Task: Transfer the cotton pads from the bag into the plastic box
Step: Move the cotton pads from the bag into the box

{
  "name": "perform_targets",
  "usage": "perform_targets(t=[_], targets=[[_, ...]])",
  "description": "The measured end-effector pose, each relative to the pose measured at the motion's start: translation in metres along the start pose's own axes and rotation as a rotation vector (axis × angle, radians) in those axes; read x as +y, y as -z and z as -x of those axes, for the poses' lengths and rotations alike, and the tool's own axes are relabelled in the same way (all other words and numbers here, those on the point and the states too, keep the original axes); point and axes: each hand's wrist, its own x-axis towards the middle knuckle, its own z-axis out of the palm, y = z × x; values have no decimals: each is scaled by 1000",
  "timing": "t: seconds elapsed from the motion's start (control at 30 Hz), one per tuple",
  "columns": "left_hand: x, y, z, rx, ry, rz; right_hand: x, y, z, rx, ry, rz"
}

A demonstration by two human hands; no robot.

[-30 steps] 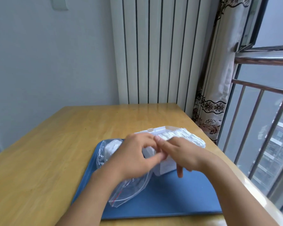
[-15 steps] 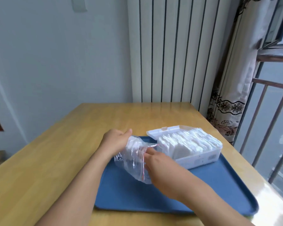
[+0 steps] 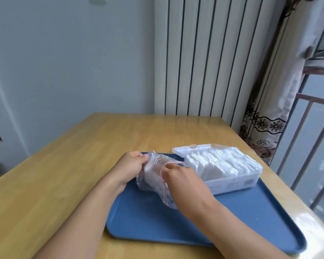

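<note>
A clear zip bag with a red seal line lies on the blue tray, with white cotton pads inside it. My left hand pinches the bag's far left edge. My right hand has its fingers at the bag's open mouth; whether they grip pads is hidden by the plastic. To the right stands the white plastic box, lid open at the back, filled with rows of white cotton pads.
The tray rests on a wooden table. A white radiator stands behind the table, with a patterned curtain and window railing to the right. The table's right edge runs close beside the tray.
Both hands left the box and went to the bag on the left. The left hand now pinches its edge and the right hand's fingers are at its mouth. The camera view also shifted.
</note>
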Motion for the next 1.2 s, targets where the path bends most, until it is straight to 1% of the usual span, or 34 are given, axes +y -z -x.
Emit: perform_targets(t=[0.07, 0.13, 0.2, 0.27, 0.4, 0.47, 0.53, 0.57, 0.63, 0.67, 0.7, 0.77, 0.9, 1.0, 1.1, 1.13, 1.2], targets=[[0, -2, 1, 29, -29, -27, -3, 0, 2, 12, 47, -15], [1, -3, 0, 48, -68, -59, 0, -4, 2, 45, 65, 35], [3, -3, 2, 42, -107, -57, -1, -1, 0, 42, 60, 64], [7, -5, 5, 0, -135, -46, 1, 0, 0, 48, 48, 104], [13, -7, 12, -76, -147, -45, 6, -1, 5, 31, -23, 152], [14, -9, 13, -78, -152, -43, 10, -3, 9, -15, -101, 186], [15, -9, 15, -72, -149, -51, 15, -4, 8, -1, -140, 201], [16, -9, 15, -72, -150, -52, 14, -1, 8, 35, -130, 180], [17, -9, 16, -77, -146, -49, 10, 6, 11, 36, -119, 115], [17, -9, 16, -81, -144, -48, 9, 9, 11, 32, -108, 119], [17, -8, 17, -85, -142, -44, 7, 15, 12, -16, -106, 97], [16, -8, 16, -96, -130, -33, 8, 18, 15, 29, -95, 13], [14, -8, 16, -110, -144, -13, 8, 20, 12, 82, -211, -47], [11, -6, 12, -40, -192, -15, 13, 23, 19, 74, -189, -73], [4, -1, 2, 75, -210, 11, 23, 33, 27, 86, -163, -213], [1, 1, 0, 116, -203, 29, 27, 39, 29, 109, -176, -276], [-2, 4, -6, 164, -185, 45, 38, 52, 30, 225, -214, -400]])
